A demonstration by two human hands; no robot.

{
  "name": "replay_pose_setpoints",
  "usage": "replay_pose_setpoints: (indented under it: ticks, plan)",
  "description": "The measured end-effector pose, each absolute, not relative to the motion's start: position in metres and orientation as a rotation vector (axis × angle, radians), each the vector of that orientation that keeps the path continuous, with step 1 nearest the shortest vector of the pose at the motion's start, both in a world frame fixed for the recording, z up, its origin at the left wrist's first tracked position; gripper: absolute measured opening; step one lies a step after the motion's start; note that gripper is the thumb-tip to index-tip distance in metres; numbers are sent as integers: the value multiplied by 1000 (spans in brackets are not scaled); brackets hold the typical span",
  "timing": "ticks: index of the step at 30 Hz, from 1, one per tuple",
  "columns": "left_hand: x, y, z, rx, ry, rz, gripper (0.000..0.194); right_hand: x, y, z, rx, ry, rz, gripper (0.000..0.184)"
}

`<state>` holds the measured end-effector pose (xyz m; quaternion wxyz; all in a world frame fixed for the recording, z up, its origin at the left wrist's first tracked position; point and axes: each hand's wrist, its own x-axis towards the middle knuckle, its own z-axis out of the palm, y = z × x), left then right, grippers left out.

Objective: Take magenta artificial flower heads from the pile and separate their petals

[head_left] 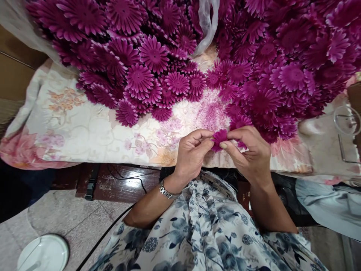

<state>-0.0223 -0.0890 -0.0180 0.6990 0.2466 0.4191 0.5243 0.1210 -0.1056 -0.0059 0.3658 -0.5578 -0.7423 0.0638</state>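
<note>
My left hand and my right hand meet near the front edge of a table, both pinching one small magenta fabric flower between thumbs and fingertips. A metal watch sits on my left wrist. Behind the hands lies a large heap of magenta fabric flowers, round with many narrow petals, covering most of the far side. Magenta dust or fluff speckles the cloth just beyond my hands.
A floral tablecloth covers the table, bare on the left. A clear plastic bag strip lies among the flowers. A clear round container stands at the right. A white plate sits on the floor at lower left.
</note>
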Motion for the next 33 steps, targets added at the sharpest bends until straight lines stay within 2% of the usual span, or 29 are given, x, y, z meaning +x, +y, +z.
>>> replay_pose_setpoints:
  ticks: [3, 10, 18, 25, 33]
  plan:
    - [-22, -92, -21, 568, 925, 1157, 7, 115, -106, -8, -1405, -1868, 257, 10]
    - [-25, -92, -23, 571, 951, 1181, 13, 121, -107, -10, -1422, -1831, 164, 9]
    - [-23, -92, -24, 600, 952, 1173, 9, 116, -107, -12, -1400, -1905, 197, 13]
    - [-26, -93, -26, 630, 940, 1161, 14, 115, -107, -14, -1378, -1895, 210, 7]
    - [-27, -89, -23, 598, 979, 1175, 18, 124, -106, -13, -1411, -1874, 212, 8]
